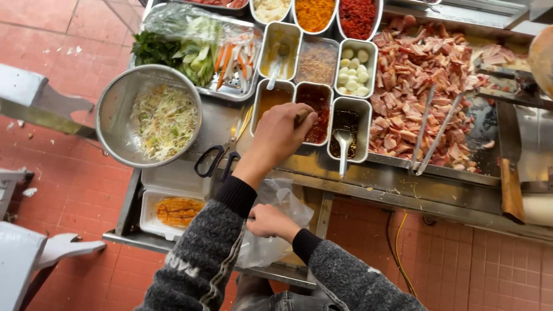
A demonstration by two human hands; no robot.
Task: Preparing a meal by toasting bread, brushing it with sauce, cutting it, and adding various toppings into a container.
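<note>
Head view: left hand [282, 135] reaching over the red sauce tub [315, 112], fingers closed on a spoon handle (mostly hidden). Right hand [271, 222] lower down, fingers pinching a clear plastic bag [271, 242], bottom cut off behind sleeves.

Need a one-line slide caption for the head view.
Left hand reaches over red sauce container while right hand holds clear plastic bag at a food stall counter.

Left hand [283, 133] on spoon handle over red sauce tub [316, 113], right hand [269, 221] gripping plastic bag [276, 230].
</note>
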